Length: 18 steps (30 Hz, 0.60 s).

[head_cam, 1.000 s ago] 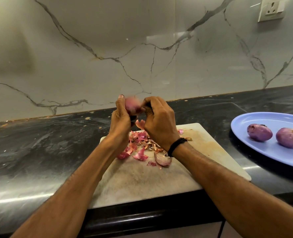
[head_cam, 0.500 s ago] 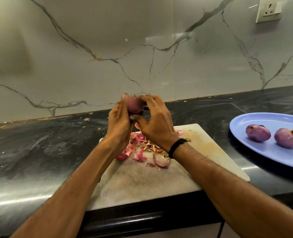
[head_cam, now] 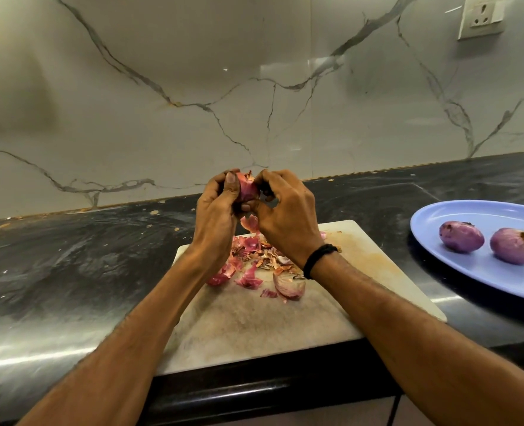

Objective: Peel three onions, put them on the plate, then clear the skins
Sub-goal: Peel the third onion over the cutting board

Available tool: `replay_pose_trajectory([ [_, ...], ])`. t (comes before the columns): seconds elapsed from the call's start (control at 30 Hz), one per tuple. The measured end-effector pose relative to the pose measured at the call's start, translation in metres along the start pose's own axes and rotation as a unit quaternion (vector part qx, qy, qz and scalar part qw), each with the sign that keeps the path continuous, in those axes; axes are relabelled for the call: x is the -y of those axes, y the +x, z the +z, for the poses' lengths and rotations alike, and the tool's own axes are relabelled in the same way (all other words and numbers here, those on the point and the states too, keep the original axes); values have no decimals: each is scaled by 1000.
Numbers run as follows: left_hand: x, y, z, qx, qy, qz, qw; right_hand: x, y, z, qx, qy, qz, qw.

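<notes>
I have the third onion [head_cam: 247, 189] raised above the cutting board [head_cam: 254, 327], cupped in my left hand [head_cam: 216, 213] with the thumb pressed against its near face, while my right hand [head_cam: 285, 210] is curled in against its top right, fingertips pinched at the dry, ragged skin there. Both hands are closed onto the onion; how firm the right-hand pinch is I cannot tell, since the fingers hide the contact. Two peeled onions [head_cam: 461, 237] [head_cam: 515, 245] already sit side by side on the blue plate [head_cam: 439, 265] off to my right, well apart from the board, so I judge this to be the last one to peel. The loose skins [head_cam: 254, 262] lie heaped on the far half of the board, right under my hands. The risks I see: the papery skin may tear off in small flakes rather than a sheet, leaving patches stuck near the root end; a slick peeled surface could let the onion slip out of my left palm and drop into the pile or roll onto the dark counter [head_cam: 70, 256]. Pulling too hard could also flick scraps off the board, and the counter already shows small flecks near the wall, which makes clearing harder.
</notes>
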State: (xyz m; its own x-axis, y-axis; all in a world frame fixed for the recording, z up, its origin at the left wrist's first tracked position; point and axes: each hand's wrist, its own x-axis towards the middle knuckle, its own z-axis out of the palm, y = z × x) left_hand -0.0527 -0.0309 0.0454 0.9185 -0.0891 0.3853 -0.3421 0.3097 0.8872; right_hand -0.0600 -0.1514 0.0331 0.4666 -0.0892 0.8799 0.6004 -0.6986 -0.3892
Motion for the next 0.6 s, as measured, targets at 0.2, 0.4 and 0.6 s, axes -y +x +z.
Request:
replay_pose_trajectory([
  [0.2,4,2,-1,-9,25,7,1000,-3,-1,-2,7,-9,2,1000],
  [0.4,1,5,-2,-33,22,10,999,-2,-1,1,-6,3,19,1000],
  [0.6,1,6,-3,-44,7,26,999,0,-1,1,14,22,31,999],
])
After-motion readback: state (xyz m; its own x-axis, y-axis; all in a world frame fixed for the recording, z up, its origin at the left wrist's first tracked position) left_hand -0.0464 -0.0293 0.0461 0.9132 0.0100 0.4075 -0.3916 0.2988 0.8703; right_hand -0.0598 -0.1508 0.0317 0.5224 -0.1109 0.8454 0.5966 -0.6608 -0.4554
